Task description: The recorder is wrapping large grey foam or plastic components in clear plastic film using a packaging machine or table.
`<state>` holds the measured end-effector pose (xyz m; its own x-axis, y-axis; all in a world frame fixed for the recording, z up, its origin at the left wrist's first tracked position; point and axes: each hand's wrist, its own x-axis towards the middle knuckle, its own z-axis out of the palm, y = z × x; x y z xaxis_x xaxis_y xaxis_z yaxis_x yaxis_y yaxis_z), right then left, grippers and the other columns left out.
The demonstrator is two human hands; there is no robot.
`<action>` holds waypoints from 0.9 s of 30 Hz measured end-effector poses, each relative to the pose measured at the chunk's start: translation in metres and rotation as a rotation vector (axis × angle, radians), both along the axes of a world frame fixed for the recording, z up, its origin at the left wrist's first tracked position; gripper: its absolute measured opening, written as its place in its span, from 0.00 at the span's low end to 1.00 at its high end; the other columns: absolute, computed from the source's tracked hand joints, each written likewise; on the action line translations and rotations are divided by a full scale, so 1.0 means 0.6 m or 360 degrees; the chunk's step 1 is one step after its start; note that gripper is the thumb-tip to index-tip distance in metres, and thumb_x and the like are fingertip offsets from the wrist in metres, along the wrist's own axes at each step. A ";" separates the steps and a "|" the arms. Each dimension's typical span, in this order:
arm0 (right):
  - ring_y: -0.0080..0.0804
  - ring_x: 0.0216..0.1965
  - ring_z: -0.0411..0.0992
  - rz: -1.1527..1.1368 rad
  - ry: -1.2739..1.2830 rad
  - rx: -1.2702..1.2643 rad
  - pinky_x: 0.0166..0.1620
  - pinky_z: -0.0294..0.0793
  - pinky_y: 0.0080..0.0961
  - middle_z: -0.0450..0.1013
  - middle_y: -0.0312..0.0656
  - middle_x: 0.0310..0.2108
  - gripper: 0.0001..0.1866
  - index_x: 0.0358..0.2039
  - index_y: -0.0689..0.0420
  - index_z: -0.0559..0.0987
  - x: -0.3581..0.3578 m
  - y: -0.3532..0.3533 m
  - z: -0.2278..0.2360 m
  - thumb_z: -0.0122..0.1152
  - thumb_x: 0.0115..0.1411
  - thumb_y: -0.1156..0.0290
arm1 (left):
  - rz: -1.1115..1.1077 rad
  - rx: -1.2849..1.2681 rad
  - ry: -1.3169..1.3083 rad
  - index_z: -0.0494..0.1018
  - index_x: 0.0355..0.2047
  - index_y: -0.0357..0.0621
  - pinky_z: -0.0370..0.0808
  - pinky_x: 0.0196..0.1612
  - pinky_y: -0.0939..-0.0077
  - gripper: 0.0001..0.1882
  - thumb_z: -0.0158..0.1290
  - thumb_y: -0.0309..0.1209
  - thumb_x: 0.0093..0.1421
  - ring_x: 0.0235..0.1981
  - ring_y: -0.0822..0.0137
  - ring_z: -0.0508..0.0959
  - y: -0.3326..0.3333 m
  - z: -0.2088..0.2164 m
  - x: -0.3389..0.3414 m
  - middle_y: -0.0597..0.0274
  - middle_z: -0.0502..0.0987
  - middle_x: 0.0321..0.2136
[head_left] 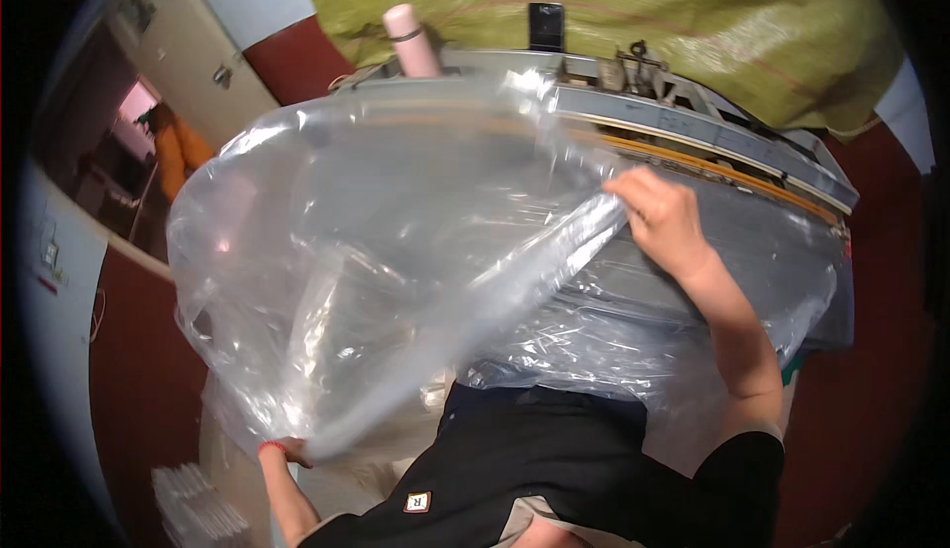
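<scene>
A wide, dark grey bench [762, 241] is seen, with a long grey metal frame [708, 108] set along its far edge. A tall, round pink bottle [413, 44] is placed toward the far left corner, and a flat black phone [546, 27] is seen near the middle of the far edge. Behind them, a big yellow-green sheet [712, 14] is spread. The walls are painted dark red below and pale blue above. On the left, a pale door [193, 39] is seen beside a doorway.

The left part of the bench is covered by a big, clear plastic sheet [396, 251], and its near edge is partly hidden by a black shirt [554, 459]. The sheet is blurred in places. What the orange shape [178, 152] in the doorway is cannot be told.

The plastic is thin, shiny and crinkled, puffed up round on the left. It is gripped by both hands, held well apart: its edge is pinched by the right hand [661, 220] above the bench, and a low part is clutched by the left hand [292, 449], near the near left corner. Between them a straight fold is pulled.
</scene>
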<state>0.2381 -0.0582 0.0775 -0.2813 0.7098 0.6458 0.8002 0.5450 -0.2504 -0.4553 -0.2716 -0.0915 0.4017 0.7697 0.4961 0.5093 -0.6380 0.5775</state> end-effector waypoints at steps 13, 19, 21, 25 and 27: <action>0.36 0.25 0.70 -0.0329 0.0137 -0.0161 0.25 0.69 0.26 0.69 0.40 0.25 0.14 0.29 0.58 0.75 0.139 -0.212 -0.067 0.53 0.39 0.84 | -0.0587 0.0232 0.1148 0.52 0.54 0.43 0.50 0.56 0.57 0.47 0.63 0.36 0.34 0.58 0.53 0.50 0.415 0.299 0.759 0.53 0.52 0.56; 0.36 0.24 0.70 -0.0549 0.0270 -0.0419 0.27 0.69 0.28 0.70 0.39 0.25 0.12 0.28 0.56 0.75 0.172 -0.291 -0.098 0.54 0.41 0.82 | -0.0622 0.0329 0.0845 0.60 0.50 0.43 0.50 0.55 0.54 0.38 0.61 0.35 0.37 0.57 0.54 0.52 0.499 0.196 0.946 0.58 0.59 0.52; 0.37 0.23 0.70 -0.0501 0.0335 -0.0539 0.26 0.69 0.27 0.70 0.39 0.25 0.10 0.28 0.56 0.75 0.187 -0.312 -0.109 0.55 0.41 0.81 | -0.0728 0.0409 0.0810 0.64 0.42 0.41 0.53 0.54 0.56 0.28 0.60 0.32 0.39 0.54 0.54 0.56 0.530 0.175 0.980 0.59 0.64 0.46; 0.35 0.23 0.70 -0.0434 0.0343 -0.1106 0.26 0.69 0.26 0.71 0.40 0.24 0.09 0.27 0.57 0.75 0.231 -0.338 -0.091 0.59 0.41 0.77 | -0.1000 -0.0277 0.0073 0.69 0.23 0.40 0.66 0.42 0.72 0.05 0.54 0.25 0.45 0.37 0.64 0.71 0.558 0.162 1.036 0.64 0.73 0.27; 0.32 0.22 0.71 -0.0330 0.0457 -0.1234 0.25 0.68 0.25 0.71 0.39 0.23 0.12 0.27 0.57 0.76 0.249 -0.323 -0.078 0.65 0.38 0.71 | -0.1001 -0.1225 -0.0640 0.67 0.23 0.43 0.69 0.28 0.83 0.05 0.53 0.25 0.49 0.22 0.75 0.72 0.532 0.189 1.069 0.65 0.72 0.22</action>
